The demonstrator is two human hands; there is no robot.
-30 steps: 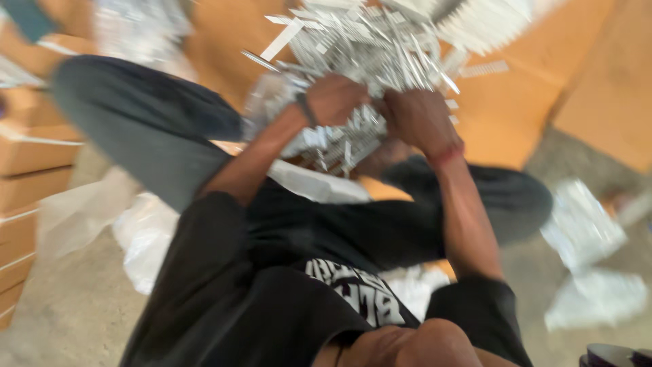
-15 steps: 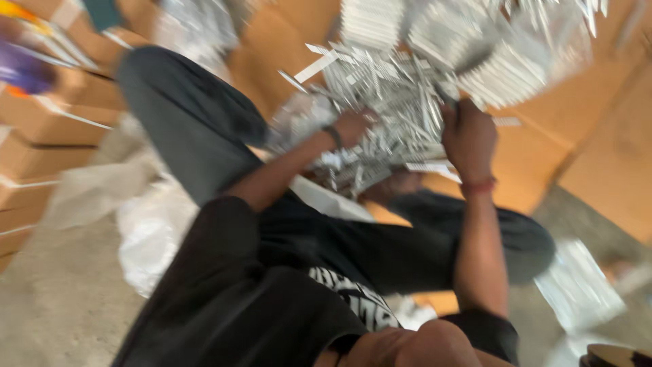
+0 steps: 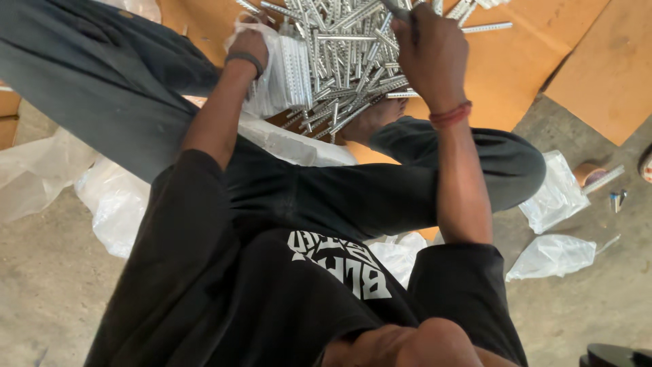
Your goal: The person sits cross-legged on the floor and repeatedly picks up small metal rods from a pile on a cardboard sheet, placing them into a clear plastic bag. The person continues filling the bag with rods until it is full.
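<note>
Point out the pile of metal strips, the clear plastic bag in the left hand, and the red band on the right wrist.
pile of metal strips (image 3: 353,61), head view, middle of the heap.
clear plastic bag (image 3: 275,75), head view, its side below the left hand (image 3: 250,42).
red band (image 3: 449,114), head view, on the wrist.

**Concrete floor, cardboard and plastic**

You sit on a bare grey concrete floor (image 3: 41,299). Flattened brown cardboard sheets (image 3: 604,61) lie ahead of you, crumpled clear plastic bags (image 3: 553,255) at both sides, under soft, even light.

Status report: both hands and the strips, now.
Left hand gripping clear bag of stacked strips. Right hand closed on a strip over the loose pile of metal strips. Nothing between hands and pile.
</note>
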